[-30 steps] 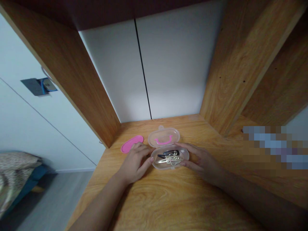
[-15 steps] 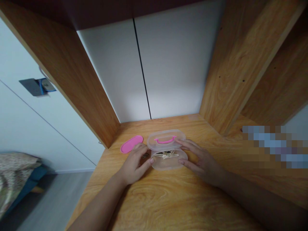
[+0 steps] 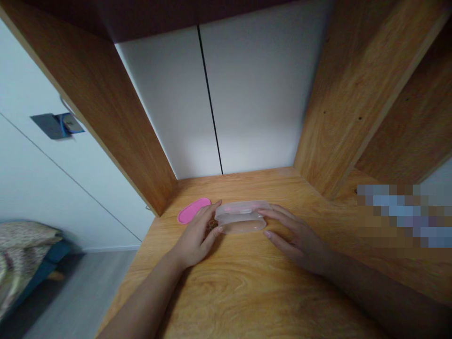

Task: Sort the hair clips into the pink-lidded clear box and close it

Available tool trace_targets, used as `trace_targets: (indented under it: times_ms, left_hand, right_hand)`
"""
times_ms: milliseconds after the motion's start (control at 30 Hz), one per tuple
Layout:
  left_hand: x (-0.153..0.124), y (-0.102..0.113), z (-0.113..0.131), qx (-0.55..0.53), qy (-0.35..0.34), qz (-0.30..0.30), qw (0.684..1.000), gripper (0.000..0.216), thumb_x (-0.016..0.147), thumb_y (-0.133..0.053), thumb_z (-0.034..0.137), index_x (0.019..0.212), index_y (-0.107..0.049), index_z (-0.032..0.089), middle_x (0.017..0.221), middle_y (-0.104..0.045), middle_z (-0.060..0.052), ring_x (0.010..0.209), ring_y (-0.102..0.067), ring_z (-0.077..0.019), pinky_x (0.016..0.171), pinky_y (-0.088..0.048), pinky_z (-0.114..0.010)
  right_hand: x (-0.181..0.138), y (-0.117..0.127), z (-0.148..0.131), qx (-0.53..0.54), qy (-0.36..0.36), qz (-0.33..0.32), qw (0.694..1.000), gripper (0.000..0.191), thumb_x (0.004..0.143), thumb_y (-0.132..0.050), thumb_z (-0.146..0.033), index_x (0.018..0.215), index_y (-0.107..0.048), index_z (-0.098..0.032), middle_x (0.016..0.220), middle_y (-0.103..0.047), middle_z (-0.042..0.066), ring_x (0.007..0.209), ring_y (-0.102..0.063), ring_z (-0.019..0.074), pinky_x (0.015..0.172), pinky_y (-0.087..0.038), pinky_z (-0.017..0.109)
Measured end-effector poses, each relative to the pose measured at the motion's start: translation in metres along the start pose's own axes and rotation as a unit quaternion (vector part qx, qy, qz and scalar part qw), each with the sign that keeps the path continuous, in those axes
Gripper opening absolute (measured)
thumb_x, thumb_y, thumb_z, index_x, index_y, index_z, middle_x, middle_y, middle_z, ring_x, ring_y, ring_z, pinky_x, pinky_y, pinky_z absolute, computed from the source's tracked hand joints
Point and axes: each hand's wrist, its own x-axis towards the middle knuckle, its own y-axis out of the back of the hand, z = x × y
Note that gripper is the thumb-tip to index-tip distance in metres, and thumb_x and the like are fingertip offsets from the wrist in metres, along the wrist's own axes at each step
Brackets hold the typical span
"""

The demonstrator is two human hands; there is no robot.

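A small clear plastic case [image 3: 240, 226] rests on the wooden desktop between my hands. Its translucent lid [image 3: 233, 214] lies low over the body, with a pale latch at the front and pink showing faintly through the plastic. My left hand [image 3: 196, 238] clasps the case's left end, thumb at the front corner and fingers along the side. The fingertips of my right hand [image 3: 298, 238] press on the lid's right front part; its thumb sits by the lower right corner. The contents are hard to make out now. Small thin items [image 3: 212, 224] lie partly hidden beside my left fingers.
A pink oval tray or lid [image 3: 192, 212] lies behind my left hand. Wooden uprights [image 3: 95, 117] flank the desk, and a white back panel [image 3: 254, 103] closes it off. Off to the left are a wall socket box [image 3: 56, 126] with loose wires and a patterned cover [image 3: 24, 254].
The lid has come down and forward over the case, hiding the pink handle and the metallic things inside. My right hand's fingers moved with it; my left hand stays at the left end.
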Motion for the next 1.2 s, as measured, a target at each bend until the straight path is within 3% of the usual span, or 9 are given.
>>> trace_targets:
  times_ms: [100, 333, 567, 733, 933, 1200]
  left_hand:
    - [-0.001, -0.001, -0.001, 0.011, 0.004, -0.007, 1.000, 0.062, 0.098, -0.049, 0.032, 0.153, -0.024, 0.021, 0.149, -0.043, -0.016, 0.138, -0.041, -0.0289, 0.114, -0.035, -0.050]
    - [0.000, 0.000, -0.001, 0.022, -0.001, -0.010, 1.000, 0.062, 0.097, -0.050, 0.031, 0.152, -0.025, 0.021, 0.151, -0.042, -0.015, 0.139, -0.041, -0.0288, 0.115, -0.036, -0.049]
    - [-0.001, 0.004, 0.004, 0.020, -0.028, 0.028, 0.999, 0.072, 0.085, -0.064, 0.028, 0.148, -0.030, 0.022, 0.136, -0.056, -0.015, 0.119, -0.058, -0.0287, 0.103, -0.048, -0.046]
    - [-0.001, 0.006, 0.005, 0.027, -0.048, 0.035, 0.998, 0.072, 0.077, -0.067, 0.023, 0.143, -0.038, 0.021, 0.134, -0.057, -0.014, 0.118, -0.058, -0.0286, 0.103, -0.048, -0.046]
    - [0.002, 0.006, 0.007, 0.030, -0.075, 0.034, 0.996, 0.062, 0.076, -0.066, 0.021, 0.135, -0.047, 0.020, 0.130, -0.059, -0.014, 0.120, -0.057, -0.0283, 0.104, -0.048, -0.047]
    - [0.002, 0.008, 0.008, 0.055, -0.103, 0.080, 0.990, 0.066, 0.078, -0.065, 0.024, 0.140, -0.043, 0.021, 0.136, -0.057, -0.015, 0.124, -0.055, -0.0301, 0.106, -0.046, -0.050]
  right_hand:
    - [0.000, -0.001, 0.001, -0.006, 0.003, -0.002, 1.000, 0.045, 0.092, -0.056, -0.024, 0.137, -0.051, -0.028, 0.143, -0.055, 0.008, 0.132, -0.051, 0.0274, 0.111, -0.042, 0.051]
    - [0.000, -0.001, 0.001, -0.017, 0.014, 0.002, 1.000, 0.045, 0.092, -0.055, -0.021, 0.137, -0.051, -0.028, 0.141, -0.056, 0.009, 0.130, -0.053, 0.0270, 0.109, -0.045, 0.050]
    - [0.001, 0.005, -0.006, 0.009, 0.055, 0.033, 0.998, 0.034, 0.091, -0.054, -0.019, 0.122, -0.064, -0.031, 0.130, -0.064, 0.007, 0.117, -0.063, 0.0245, 0.097, -0.054, 0.042]
    - [0.002, 0.008, -0.011, 0.034, 0.092, 0.053, 0.994, 0.033, 0.090, -0.055, -0.017, 0.114, -0.067, -0.035, 0.121, -0.070, 0.003, 0.111, -0.066, 0.0226, 0.090, -0.057, 0.039]
    - [0.003, 0.008, -0.012, 0.045, 0.087, 0.046, 0.994, 0.035, 0.091, -0.054, -0.018, 0.116, -0.067, -0.038, 0.121, -0.069, 0.001, 0.113, -0.066, 0.0223, 0.092, -0.057, 0.040]
    - [0.002, 0.009, -0.010, 0.029, 0.101, 0.063, 0.992, 0.024, 0.090, -0.056, -0.020, 0.103, -0.071, -0.033, 0.127, -0.067, 0.003, 0.118, -0.064, 0.0240, 0.100, -0.053, 0.042]
